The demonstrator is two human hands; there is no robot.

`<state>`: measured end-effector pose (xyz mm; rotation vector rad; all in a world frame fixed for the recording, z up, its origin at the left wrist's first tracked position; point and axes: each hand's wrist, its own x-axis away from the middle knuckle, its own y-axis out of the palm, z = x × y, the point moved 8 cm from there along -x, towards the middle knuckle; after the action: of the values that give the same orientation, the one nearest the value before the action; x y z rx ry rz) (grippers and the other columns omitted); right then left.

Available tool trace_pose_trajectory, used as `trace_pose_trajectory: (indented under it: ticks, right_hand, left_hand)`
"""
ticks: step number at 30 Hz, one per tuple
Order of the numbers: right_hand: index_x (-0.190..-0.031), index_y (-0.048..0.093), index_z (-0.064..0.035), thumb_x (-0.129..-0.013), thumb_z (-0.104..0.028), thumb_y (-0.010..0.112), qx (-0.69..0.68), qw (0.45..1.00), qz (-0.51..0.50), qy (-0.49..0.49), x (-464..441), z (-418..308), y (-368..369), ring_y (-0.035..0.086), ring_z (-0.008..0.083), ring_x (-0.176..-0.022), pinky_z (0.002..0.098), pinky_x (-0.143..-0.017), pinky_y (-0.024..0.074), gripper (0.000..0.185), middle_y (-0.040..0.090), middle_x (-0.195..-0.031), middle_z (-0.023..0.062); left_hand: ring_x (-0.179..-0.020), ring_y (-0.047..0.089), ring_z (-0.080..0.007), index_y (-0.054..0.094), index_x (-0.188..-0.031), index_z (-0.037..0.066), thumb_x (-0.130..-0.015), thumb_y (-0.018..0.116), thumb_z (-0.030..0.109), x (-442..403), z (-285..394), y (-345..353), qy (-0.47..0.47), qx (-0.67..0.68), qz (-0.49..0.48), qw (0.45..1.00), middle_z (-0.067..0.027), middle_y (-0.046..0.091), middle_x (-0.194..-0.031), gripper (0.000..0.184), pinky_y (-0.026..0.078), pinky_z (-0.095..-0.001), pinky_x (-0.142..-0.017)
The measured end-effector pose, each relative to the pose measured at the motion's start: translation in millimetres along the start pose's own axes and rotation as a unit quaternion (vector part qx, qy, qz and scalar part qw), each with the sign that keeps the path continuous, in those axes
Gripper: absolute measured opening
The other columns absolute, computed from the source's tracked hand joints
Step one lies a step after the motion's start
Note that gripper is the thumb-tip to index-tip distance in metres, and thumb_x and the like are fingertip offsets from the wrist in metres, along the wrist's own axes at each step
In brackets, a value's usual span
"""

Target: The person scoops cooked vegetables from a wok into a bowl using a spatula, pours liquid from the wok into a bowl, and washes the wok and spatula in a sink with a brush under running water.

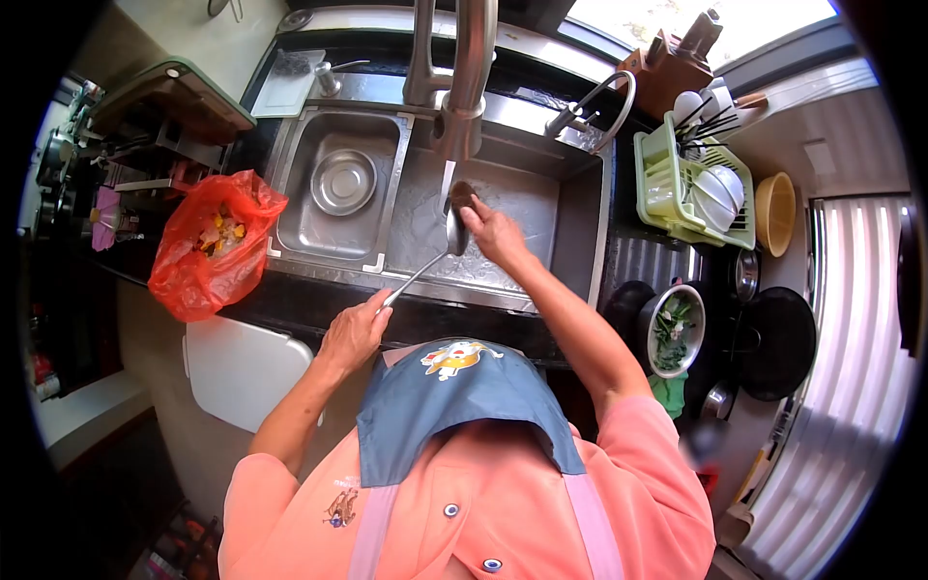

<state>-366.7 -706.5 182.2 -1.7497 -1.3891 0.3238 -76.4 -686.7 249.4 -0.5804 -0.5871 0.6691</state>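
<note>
My left hand (354, 333) is wrapped round the handle of a metal ladle (414, 281), near the sink's front edge. The ladle's bowl is over the large right basin (522, 217), under the water running from the faucet (462, 126). My right hand (491, 232) is closed on a brown scrubber (463, 193) at the ladle's bowl. Part of the scrubber is hidden by my fingers. In the smaller left basin (300, 227) sits a round metal bowl (344, 182).
A red plastic bag (198, 280) with food scraps is left of the sink. On the right are a green dish rack (667, 188), a bowl of leafy greens (674, 331), a black lid (778, 343) and a knife block (667, 72). A white lid (242, 372) hangs below the bag.
</note>
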Motion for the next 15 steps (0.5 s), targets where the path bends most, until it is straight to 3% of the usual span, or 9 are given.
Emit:
trace_pose_trajectory:
  ticks: [1, 3, 6, 9, 10, 13, 14, 15]
  right_hand:
    - [-0.145, 0.048, -0.0177, -0.099, -0.053, 0.044, 0.04, 0.999, 0.005, 0.02, 14.1, -15.7, -1.7, 0.065, 0.0472, -0.094, 0.0555, -0.081, 0.051, 0.058, 0.068, -0.098, 0.0292]
    - [-0.145, 0.043, -0.0184, -0.1, -0.048, 0.046, 0.121, 0.99, 0.014, -0.065, 35.2, -51.9, 1.2, 0.067, 0.0451, -0.078, 0.0549, -0.068, 0.0524, 0.054, 0.069, -0.082, 0.0249]
    - [-0.143, 0.045, -0.0188, -0.098, -0.045, 0.05, 0.142, 0.986, -0.004, -0.089, 58.9, -71.3, 27.0, 0.068, 0.0406, -0.074, 0.0525, -0.063, 0.053, 0.053, 0.068, -0.075, 0.023]
    - [-0.146, 0.044, -0.0137, -0.101, -0.044, 0.047, 0.006, 0.991, -0.112, -0.072, 85.4, -90.3, 41.4, 0.066, 0.0473, -0.088, 0.0514, -0.077, 0.0525, 0.055, 0.068, -0.09, 0.0297]
    - [-0.147, 0.044, -0.0134, -0.101, -0.045, 0.047, -0.046, 0.988, -0.129, -0.067, 91.8, -94.9, 38.5, 0.066, 0.0472, -0.09, 0.0502, -0.079, 0.0518, 0.056, 0.068, -0.092, 0.0299]
    - [-0.148, 0.043, -0.0135, -0.101, -0.046, 0.046, -0.169, 0.972, -0.153, -0.06, 99.4, -97.2, 32.0, 0.064, 0.0467, -0.099, 0.0473, -0.086, 0.05, 0.057, 0.066, -0.102, 0.0305]
    - [-0.148, 0.043, -0.0141, -0.101, -0.047, 0.046, -0.186, 0.97, -0.147, -0.062, 99.2, -93.8, 31.1, 0.062, 0.0465, -0.104, 0.0468, -0.087, 0.0495, 0.057, 0.065, -0.108, 0.0307]
    - [-0.148, 0.044, -0.0148, -0.101, -0.047, 0.045, -0.203, 0.967, -0.141, -0.064, 99.4, -90.3, 31.8, 0.061, 0.0464, -0.108, 0.0464, -0.089, 0.049, 0.056, 0.064, -0.114, 0.0309]
  left_hand:
    - [-0.088, 0.064, -0.0461, 0.057, -0.126, 0.006, -0.098, 0.053, 0.023, -4.6, -2.5, 4.3, -0.009, 0.014, -0.005, 1.0, -0.026, 0.067, -0.091, 0.033, 0.05, -0.0518, -0.076]
    - [-0.09, 0.063, -0.0471, 0.057, -0.124, 0.003, -0.096, 0.055, 0.023, -15.9, -7.2, 13.4, -0.025, 0.024, -0.002, 0.999, -0.0274, 0.067, -0.094, 0.034, 0.05, -0.0528, -0.078]
    - [-0.099, 0.062, -0.0485, 0.056, -0.118, -0.006, -0.092, 0.057, 0.021, -41.4, -9.0, 23.6, -0.027, 0.026, 0.033, 0.999, -0.0322, 0.065, -0.101, 0.037, 0.049, -0.053, -0.084]
    - [-0.105, 0.059, -0.0501, 0.057, -0.11, -0.007, -0.091, 0.057, 0.019, -64.6, -6.3, 26.5, -0.075, 0.078, 0.069, 0.992, -0.0345, 0.064, -0.104, 0.032, 0.048, -0.0527, -0.088]
    - [-0.088, 0.068, -0.0413, 0.058, -0.105, -0.005, -0.094, 0.055, 0.018, -71.4, -5.5, 27.0, 0.007, 0.09, 0.124, 0.988, -0.0271, 0.068, -0.093, 0.026, 0.054, -0.0462, -0.073]
    - [-0.064, 0.065, -0.0214, 0.059, -0.105, 0.0, -0.098, 0.053, 0.019, -77.4, -50.5, 70.5, -0.199, 0.355, -0.036, 0.913, -0.0122, 0.066, -0.082, 0.022, 0.052, -0.033, -0.052]
    - [-0.051, 0.049, -0.0054, 0.06, -0.102, 0.006, -0.101, 0.048, 0.023, -76.7, -41.9, 70.5, -0.192, 0.469, -0.022, 0.862, 0.0, 0.058, -0.073, 0.02, 0.042, -0.022, -0.041]
    - [-0.049, 0.048, -0.0054, 0.059, -0.1, 0.008, -0.102, 0.047, 0.024, -75.4, -45.4, 74.9, -0.228, 0.537, -0.032, 0.812, 0.0008, 0.056, -0.072, 0.02, 0.042, -0.0221, -0.04]
